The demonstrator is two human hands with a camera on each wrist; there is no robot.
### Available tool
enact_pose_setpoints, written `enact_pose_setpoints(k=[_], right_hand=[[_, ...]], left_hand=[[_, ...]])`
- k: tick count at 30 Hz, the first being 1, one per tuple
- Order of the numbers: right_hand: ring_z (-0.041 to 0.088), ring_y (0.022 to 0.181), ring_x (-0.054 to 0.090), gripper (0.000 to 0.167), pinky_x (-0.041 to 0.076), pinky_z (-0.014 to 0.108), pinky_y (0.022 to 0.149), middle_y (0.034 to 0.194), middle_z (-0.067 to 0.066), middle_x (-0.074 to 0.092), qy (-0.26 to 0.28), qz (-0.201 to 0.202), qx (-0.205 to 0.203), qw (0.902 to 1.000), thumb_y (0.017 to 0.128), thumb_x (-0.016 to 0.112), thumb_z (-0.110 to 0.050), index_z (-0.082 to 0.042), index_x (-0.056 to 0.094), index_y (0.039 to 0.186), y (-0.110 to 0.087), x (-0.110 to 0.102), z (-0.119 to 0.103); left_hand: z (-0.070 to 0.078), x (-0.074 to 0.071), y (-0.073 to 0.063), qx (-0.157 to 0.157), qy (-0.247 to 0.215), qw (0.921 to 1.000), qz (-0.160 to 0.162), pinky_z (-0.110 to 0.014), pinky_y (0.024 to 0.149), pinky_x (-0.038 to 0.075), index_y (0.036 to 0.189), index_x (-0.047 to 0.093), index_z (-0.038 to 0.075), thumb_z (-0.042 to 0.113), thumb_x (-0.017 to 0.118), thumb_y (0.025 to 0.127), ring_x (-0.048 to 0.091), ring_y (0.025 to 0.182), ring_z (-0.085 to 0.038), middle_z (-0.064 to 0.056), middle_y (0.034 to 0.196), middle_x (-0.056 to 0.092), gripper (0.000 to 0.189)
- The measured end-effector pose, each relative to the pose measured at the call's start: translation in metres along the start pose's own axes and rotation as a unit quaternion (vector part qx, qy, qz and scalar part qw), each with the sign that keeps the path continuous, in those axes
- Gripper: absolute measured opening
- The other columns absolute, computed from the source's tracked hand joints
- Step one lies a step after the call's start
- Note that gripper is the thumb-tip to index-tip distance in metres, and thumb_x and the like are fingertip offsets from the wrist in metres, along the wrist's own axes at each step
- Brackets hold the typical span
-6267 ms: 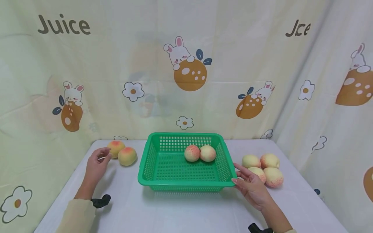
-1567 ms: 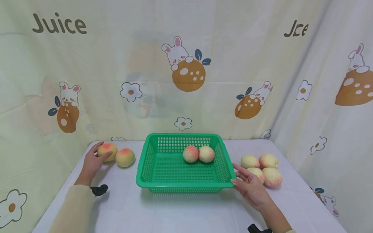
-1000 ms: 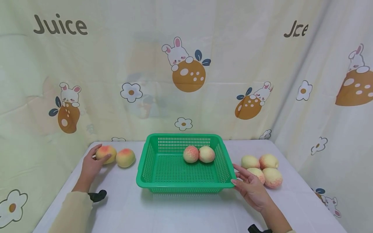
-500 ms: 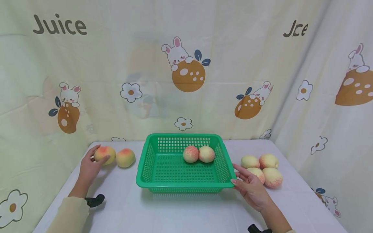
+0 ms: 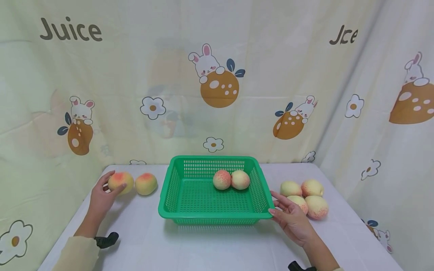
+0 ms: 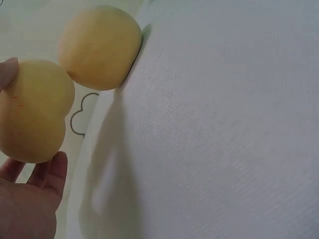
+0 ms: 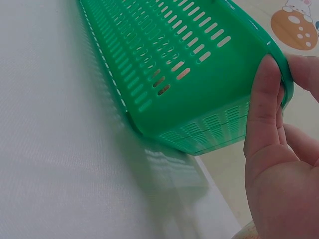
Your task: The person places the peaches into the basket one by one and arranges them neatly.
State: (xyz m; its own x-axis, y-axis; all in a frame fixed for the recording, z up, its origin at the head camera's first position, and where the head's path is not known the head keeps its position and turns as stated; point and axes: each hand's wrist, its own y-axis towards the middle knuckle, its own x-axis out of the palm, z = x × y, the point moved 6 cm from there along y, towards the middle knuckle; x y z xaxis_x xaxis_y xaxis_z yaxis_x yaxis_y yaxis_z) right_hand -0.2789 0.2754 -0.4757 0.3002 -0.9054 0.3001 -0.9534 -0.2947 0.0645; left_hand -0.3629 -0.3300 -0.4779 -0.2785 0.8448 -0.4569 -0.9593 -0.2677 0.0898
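Observation:
My left hand [image 5: 103,195] holds a yellow peach with a red-orange top [image 5: 121,183], thumb on one side and fingers on the other. In the left wrist view, this peach [image 6: 37,112] appears lifted off the table. A similar peach [image 5: 145,184] sits on the cloth just to its right. My right hand [image 5: 292,219] pinches the front right corner of a green plastic basket [image 5: 217,215] between thumb and fingers; the right wrist view shows the thumb and fingers on either side of the rim [image 7: 279,62]. Inside the basket, a pink-speckled peach [image 5: 222,179] touches a paler one [image 5: 240,180].
Several pale peaches [image 5: 317,207] are grouped on the table right of the basket, partly behind my right hand. White cloth covers the table [image 5: 190,248]. A printed curtain [image 5: 217,124] hangs behind the table and along its sides.
Since the earliest frame, my left hand has taken hold of the far left peach. It has drawn it left and slightly nearer, apart from its neighbour. My right hand stays at the basket corner.

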Motion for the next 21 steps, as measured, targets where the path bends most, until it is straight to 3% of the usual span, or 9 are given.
enact_pose_setpoints(k=[15, 21], right_hand=[[0.007, 0.096, 0.069, 0.061, 0.059, 0.024, 0.089, 0.110, -0.003, 0.065, -0.003, 0.000, 0.001, 1.0000, 0.101, 0.054, 0.006, -0.008, 0.036, 0.158, 0.000, -0.002, 0.001], [0.007, 0.096, 0.069, 0.062, 0.059, 0.024, 0.088, 0.110, -0.003, 0.066, -0.006, 0.003, 0.000, 1.0000, 0.101, 0.055, 0.006, -0.007, 0.035, 0.158, 0.000, -0.001, 0.001]], left_hand=[[0.005, 0.001, -0.019, 0.030, -0.005, 0.9995, -0.007, -0.004, 0.075, 0.039, 0.159, 0.036, 0.016, 0.043, 0.073, 0.094, 0.047, 0.128, -0.035, -0.022, 0.150, 0.044, 0.080], [0.005, 0.001, -0.022, 0.040, 0.002, 0.9992, -0.005, -0.005, 0.077, 0.041, 0.157, 0.039, 0.017, 0.043, 0.075, 0.093, 0.049, 0.122, -0.026, -0.016, 0.149, 0.047, 0.078]])
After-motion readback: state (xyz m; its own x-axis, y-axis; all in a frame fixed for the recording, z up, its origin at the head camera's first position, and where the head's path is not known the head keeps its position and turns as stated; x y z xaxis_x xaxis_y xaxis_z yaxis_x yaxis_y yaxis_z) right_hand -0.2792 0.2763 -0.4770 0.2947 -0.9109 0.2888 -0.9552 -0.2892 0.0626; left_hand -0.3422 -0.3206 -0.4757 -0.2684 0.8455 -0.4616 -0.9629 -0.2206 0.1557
